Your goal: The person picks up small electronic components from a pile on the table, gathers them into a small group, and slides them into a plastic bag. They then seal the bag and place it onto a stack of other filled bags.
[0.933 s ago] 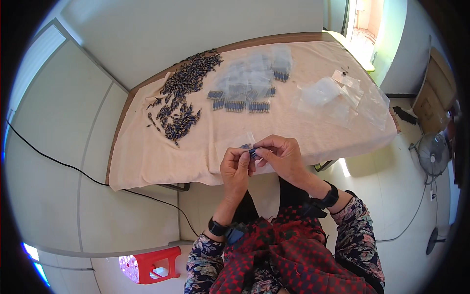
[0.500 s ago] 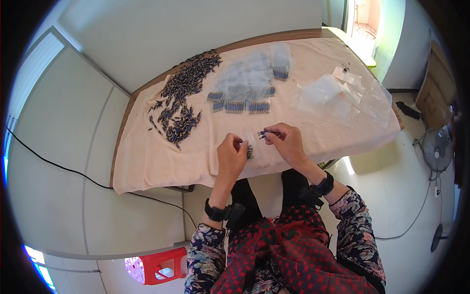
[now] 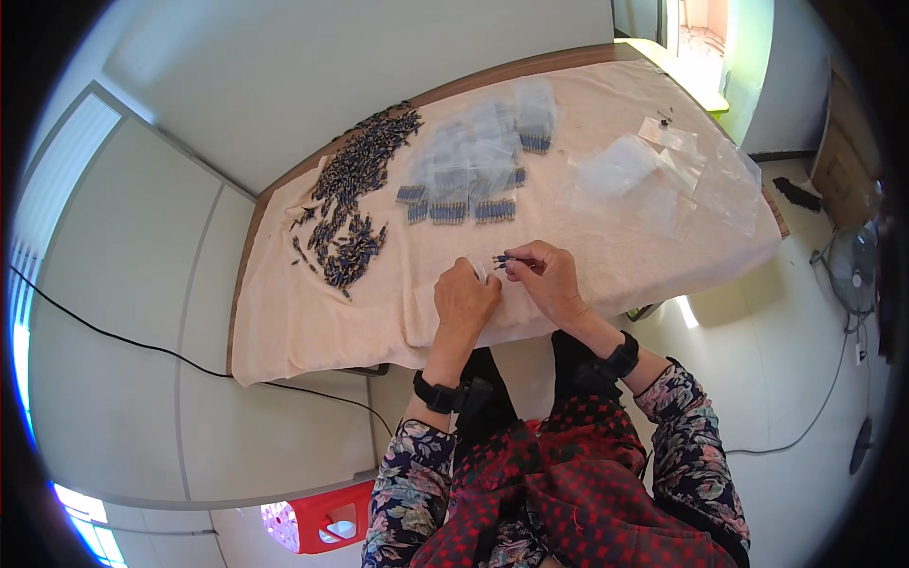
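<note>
My left hand [image 3: 464, 298] is closed in a pinch on a small clear plastic bag [image 3: 480, 273], which its fingers mostly hide. Just to the right, my right hand [image 3: 549, 281] grips a few small dark blue connectors with brass-coloured ends [image 3: 504, 261] between thumb and fingertips. These point left, close to the bag's mouth. A loose heap of the same connectors [image 3: 355, 170] spreads over the left of the table. Beyond my hands lie filled clear bags [image 3: 464, 151], their connectors lined up in neat rows at the near edges.
Unfilled clear bags [image 3: 620, 175] lie scattered on the right of the peach cloth [image 3: 303, 336] that covers the table. A pale partition [image 3: 114, 284] stands along the left. On the floor are a red stool [image 3: 327, 519] and, far right, a fan [image 3: 850, 275].
My left hand has turned over the bag and shifted right, so the connectors inside it are now hidden. The right hand's connectors have come slightly left, nearer to the bag.
</note>
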The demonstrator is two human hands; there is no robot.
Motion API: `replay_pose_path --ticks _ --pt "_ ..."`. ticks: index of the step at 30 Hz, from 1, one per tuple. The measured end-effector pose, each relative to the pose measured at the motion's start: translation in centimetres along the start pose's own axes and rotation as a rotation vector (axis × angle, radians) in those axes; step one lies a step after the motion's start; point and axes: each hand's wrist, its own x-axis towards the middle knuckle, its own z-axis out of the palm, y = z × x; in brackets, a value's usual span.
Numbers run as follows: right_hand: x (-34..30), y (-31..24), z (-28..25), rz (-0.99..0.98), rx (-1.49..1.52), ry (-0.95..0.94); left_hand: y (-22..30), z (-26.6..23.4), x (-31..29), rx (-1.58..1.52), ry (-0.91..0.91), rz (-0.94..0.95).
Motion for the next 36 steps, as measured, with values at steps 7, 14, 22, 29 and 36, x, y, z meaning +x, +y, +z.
replay_pose_path --ticks 7,14,22,29,36 --pt "-0.1 0.2 -0.2 -0.013 0.015 -0.021 -1.3 0.0 0.1 -0.053 0.017 0.077" --pt "0.0 -0.6 0.7 -0.019 -0.033 -0.084 -3.9 -0.7 -0.3 -0.655 -0.207 -0.068" --pt "-0.3 -0.4 2.1 -0.285 -0.244 -0.116 -4.4 -0.3 -1.1 -0.870 -0.150 0.003" --pt "-0.7 -0.2 2.3 -0.413 -0.395 -0.114 -4.7 -0.4 -1.1 -0.935 -0.184 -0.056" --pt "-0.6 -0.5 2.6 -0.395 -0.472 -0.174 -5.1 -0.4 -1.3 -1.059 -0.208 -0.074"
